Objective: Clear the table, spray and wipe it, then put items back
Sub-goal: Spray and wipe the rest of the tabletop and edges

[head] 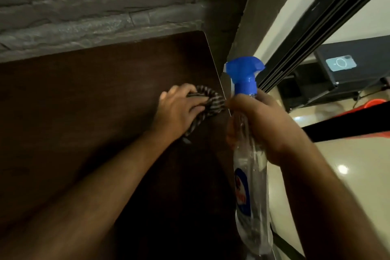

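Observation:
A dark brown wooden table [88,99] fills the left and middle of the view. My left hand [179,110] grips a bunched striped cloth [211,101] and presses it on the table near the right edge. My right hand [259,124] holds a clear spray bottle [251,186] by its neck, beside the table's right edge. The bottle has a blue trigger head [244,74] and a blue and white label. It stands upright in my grip.
A grey stone wall [95,6] runs behind the table. A concrete pillar [263,6] stands at the table's far right corner. To the right lie a glossy cream floor [337,175], black door rails [316,34] and a dark box with a phone [340,62] on it.

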